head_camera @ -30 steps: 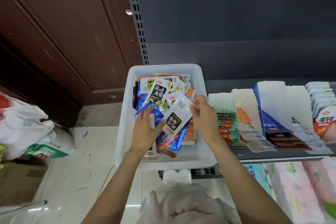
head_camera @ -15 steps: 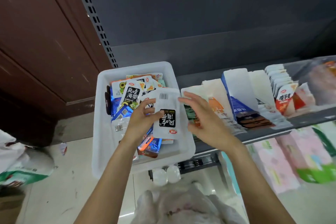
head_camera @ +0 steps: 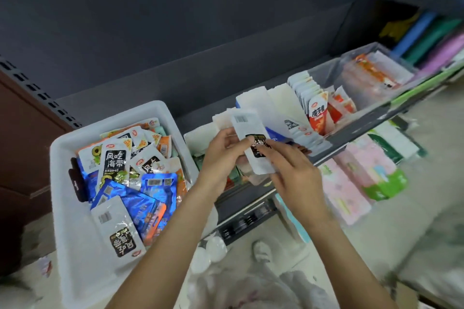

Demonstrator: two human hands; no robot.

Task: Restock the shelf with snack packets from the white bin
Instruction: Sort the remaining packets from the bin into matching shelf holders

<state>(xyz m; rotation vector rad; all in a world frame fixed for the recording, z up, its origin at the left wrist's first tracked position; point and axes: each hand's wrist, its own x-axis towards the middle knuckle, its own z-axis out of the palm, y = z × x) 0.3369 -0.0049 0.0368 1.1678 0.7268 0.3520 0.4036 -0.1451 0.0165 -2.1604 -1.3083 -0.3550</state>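
Grey shelf (head_camera: 356,144), white bin (head_camera: 62,203) beside; both hands' fingers (head_camera: 233,138) pinch a packet (head_camera: 248,130).

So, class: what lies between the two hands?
In the head view, a white packet with a black label lies between the left hand and the right hand; both hold it above the shelf.

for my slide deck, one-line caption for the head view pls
Both hands, left hand and right hand, hold a white snack packet over the shelf, beside the white bin.
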